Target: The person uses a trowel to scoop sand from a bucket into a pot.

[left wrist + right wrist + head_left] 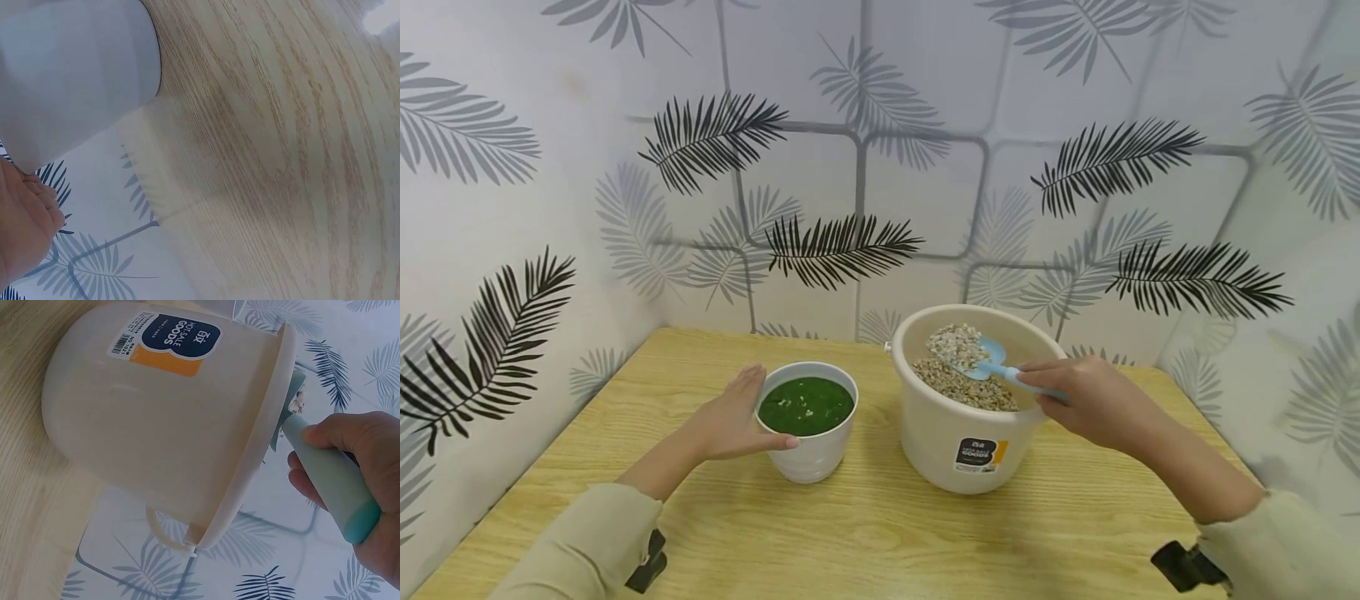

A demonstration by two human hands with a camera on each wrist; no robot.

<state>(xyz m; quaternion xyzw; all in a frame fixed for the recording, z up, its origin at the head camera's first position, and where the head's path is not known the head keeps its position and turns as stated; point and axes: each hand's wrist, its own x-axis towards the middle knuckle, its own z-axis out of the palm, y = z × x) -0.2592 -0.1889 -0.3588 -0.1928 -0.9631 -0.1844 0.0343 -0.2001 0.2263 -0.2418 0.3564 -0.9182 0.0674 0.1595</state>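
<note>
My left hand point(727, 419) grips the side of a white pot point(811, 461), thumb across its front near the rim and fingers at the back left. Dark green material point(806, 407) dotted with a few pale bits fills the pot near the top. With my right hand point(1086, 398) I hold a light blue shovel point(995, 360) by its handle. Its blade carries a heap of pale gravel point(956, 343) over a cream bucket point(970, 457). More tan gravel point(964, 386) lies inside the bucket. In the right wrist view, the shovel's thick handle point(334, 487) lies between thumb and fingers.
Both containers stand on a light wood-grain table point(850, 542), the bucket to the right of the pot. A leaf-patterned wall point(917, 192) rises behind the table and along both sides. The bucket's handle point(164, 534) hangs down beside it.
</note>
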